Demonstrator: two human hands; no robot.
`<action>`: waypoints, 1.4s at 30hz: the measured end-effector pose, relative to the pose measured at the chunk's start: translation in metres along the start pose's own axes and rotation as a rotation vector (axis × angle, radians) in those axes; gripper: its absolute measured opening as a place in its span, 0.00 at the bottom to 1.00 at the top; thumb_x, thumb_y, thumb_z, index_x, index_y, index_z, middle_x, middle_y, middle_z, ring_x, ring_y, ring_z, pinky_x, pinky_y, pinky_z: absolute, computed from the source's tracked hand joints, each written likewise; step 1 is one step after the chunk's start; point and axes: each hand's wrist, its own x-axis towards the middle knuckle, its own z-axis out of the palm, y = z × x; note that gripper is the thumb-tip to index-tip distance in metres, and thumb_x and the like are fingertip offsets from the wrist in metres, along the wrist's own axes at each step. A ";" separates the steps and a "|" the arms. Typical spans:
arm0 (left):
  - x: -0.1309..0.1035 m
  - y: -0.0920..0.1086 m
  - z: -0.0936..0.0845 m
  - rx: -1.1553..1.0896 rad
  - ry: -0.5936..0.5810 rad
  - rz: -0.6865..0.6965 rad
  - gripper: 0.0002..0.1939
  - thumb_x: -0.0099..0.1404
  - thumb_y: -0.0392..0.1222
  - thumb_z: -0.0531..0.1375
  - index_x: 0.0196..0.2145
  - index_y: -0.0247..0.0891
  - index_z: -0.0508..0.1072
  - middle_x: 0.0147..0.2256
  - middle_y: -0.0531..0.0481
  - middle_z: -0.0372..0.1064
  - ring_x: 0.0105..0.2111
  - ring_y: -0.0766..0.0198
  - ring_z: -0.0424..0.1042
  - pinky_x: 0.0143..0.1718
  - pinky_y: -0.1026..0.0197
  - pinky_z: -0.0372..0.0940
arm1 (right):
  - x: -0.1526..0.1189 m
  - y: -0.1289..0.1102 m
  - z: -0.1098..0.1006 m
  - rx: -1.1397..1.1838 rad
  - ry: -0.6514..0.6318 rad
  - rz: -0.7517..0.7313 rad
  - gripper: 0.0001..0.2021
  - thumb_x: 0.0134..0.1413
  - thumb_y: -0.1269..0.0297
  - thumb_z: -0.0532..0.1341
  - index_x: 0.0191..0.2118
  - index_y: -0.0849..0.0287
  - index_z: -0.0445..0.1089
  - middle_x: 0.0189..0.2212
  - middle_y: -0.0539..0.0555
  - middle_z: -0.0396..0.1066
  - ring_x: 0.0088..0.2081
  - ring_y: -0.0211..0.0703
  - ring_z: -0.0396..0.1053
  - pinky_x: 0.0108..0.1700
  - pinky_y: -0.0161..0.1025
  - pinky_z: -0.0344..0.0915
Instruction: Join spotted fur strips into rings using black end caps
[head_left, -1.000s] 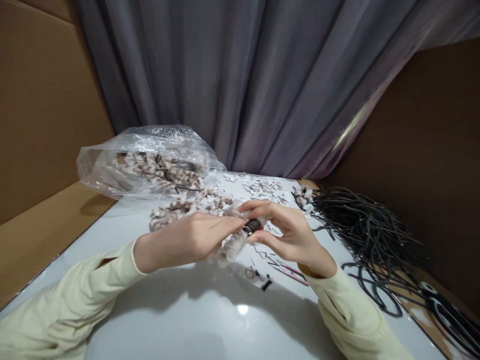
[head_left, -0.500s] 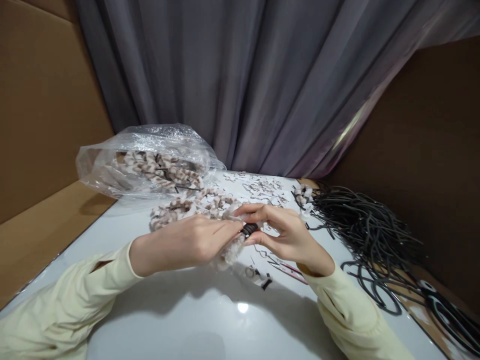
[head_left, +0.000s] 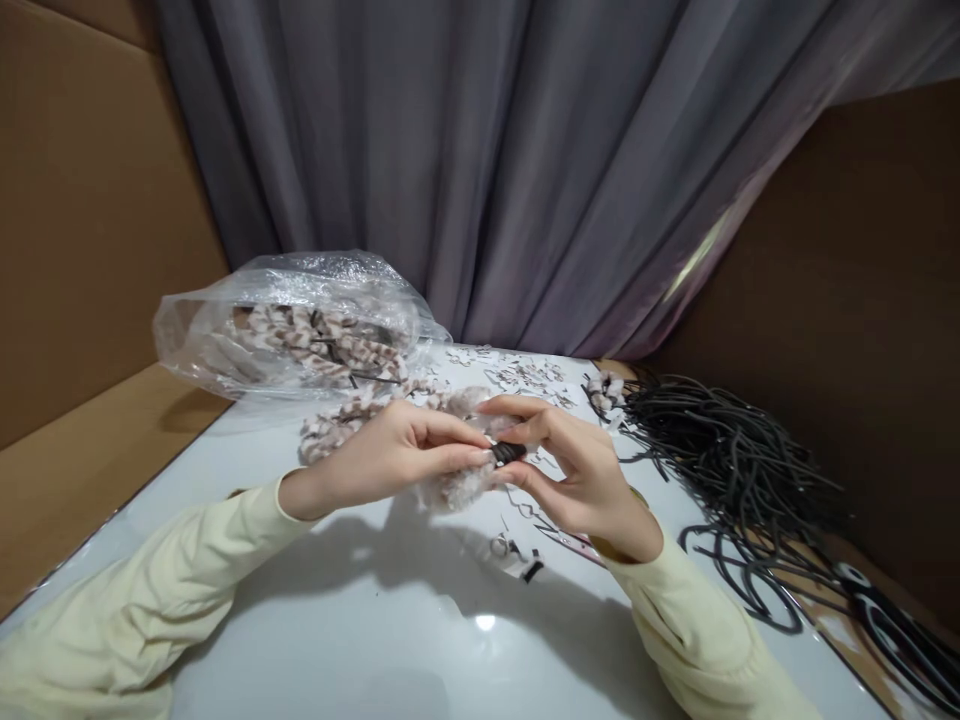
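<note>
Between my hands, above the white table, is a fluffy grey-white furry piece (head_left: pixel 454 490) with a coiled black cord (head_left: pixel 508 453) at its right side. My left hand (head_left: pixel 382 450) pinches it just left of the coil, thumb and fingers pressed together. From the right, my right hand (head_left: pixel 577 470) holds the coil between its thumb below and its fingers above. My fingers cover part of the furry piece, so its full shape is hidden. Behind my left hand lie brown-and-white furry strips (head_left: pixel 326 430).
A clear plastic bag (head_left: pixel 217 320) of similar furry strips sits at the back left. Small metal rings and clips (head_left: pixel 525 375) lie scattered at the back. At the right is a heap of black cords (head_left: pixel 735 460). Cardboard walls (head_left: pixel 82 230) and a grey curtain (head_left: pixel 390 150) surround the table.
My left hand has turned and lifted slightly, its thumb now showing against the fingers at the coil. The furry piece has shifted up a little. My right hand keeps its hold on the coil.
</note>
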 end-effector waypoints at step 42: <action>-0.004 0.013 0.023 -0.159 0.135 -0.335 0.09 0.54 0.42 0.58 0.22 0.35 0.65 0.14 0.61 0.51 0.15 0.74 0.50 0.15 0.70 0.44 | -0.018 0.010 0.018 -0.369 -0.026 -0.212 0.27 0.53 0.78 0.56 0.59 0.63 0.49 0.41 0.62 0.72 0.38 0.45 0.73 0.35 0.40 0.73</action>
